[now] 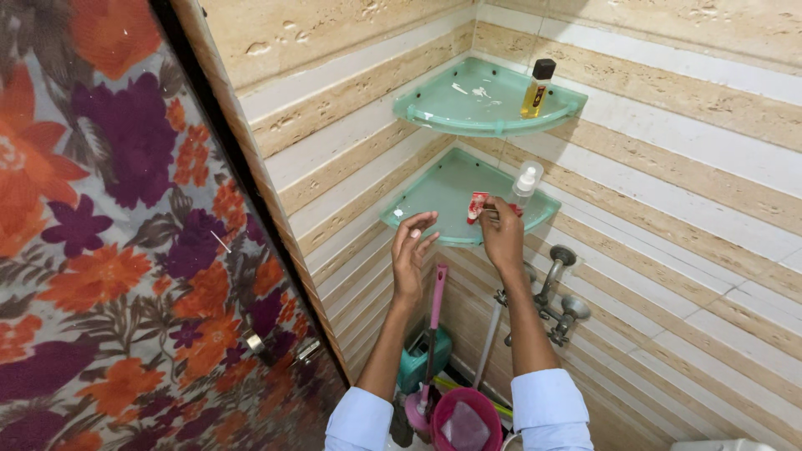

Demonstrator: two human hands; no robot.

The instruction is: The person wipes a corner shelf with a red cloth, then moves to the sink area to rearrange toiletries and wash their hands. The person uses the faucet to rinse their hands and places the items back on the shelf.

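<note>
head view: your right hand (502, 234) pinches a small red tube (476, 206) at the front edge of the lower green corner shelf (434, 200), beside a white pump bottle (525, 185). your left hand (411, 250) hovers open and empty below the rim, probably ready to steady things.

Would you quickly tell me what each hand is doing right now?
Left hand: open, empty, beside the lower shelf.
Right hand: closed on a small red tube.

upper corner shelf (434, 107): slim yellow bottle (536, 90), black cap, dark label | lower corner shelf (418, 213): clear white pump bottle (525, 185); small red-and-white tube (476, 207) beside it, pinched in right hand (502, 234)
</note>
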